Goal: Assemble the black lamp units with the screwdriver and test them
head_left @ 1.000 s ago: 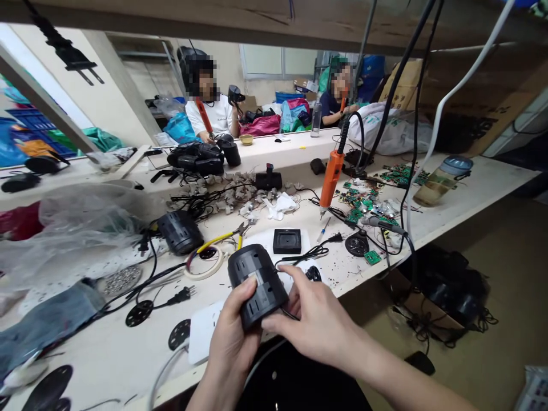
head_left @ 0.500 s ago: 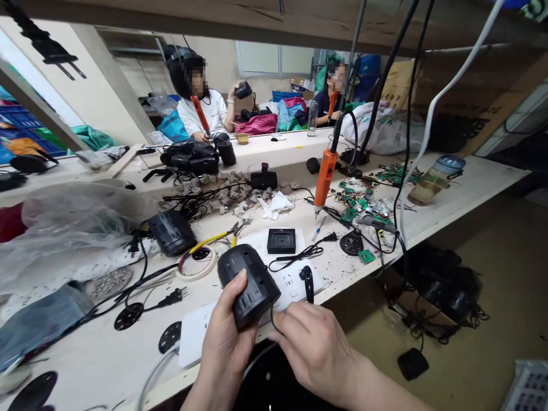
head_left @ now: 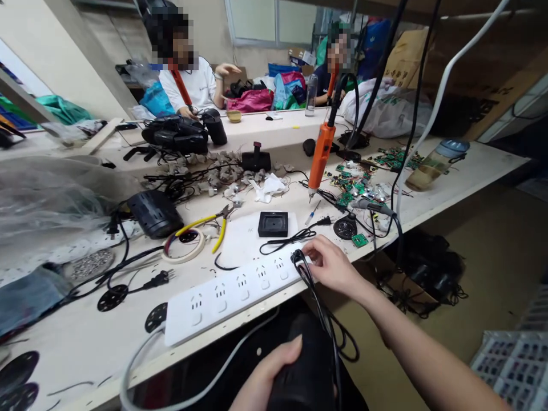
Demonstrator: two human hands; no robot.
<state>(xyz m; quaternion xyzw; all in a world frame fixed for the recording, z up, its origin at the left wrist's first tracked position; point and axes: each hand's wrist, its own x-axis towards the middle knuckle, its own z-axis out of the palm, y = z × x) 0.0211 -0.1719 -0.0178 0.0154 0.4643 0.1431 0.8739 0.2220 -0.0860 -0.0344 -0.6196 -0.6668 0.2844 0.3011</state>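
So the right hand (head_left: 331,265) was curled at the black plug (head_left: 296,257), couldn't tell if pinched. The power strip (head_left: 231,307) ran lengthwise off to its left; below, the left hand (head_left: 266,374) gripped the black device (head_left: 306,365).

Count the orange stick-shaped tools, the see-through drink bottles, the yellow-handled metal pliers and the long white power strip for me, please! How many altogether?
Orange stick-shaped tools: 3
See-through drink bottles: 2
Yellow-handled metal pliers: 1
Long white power strip: 1
Total: 7
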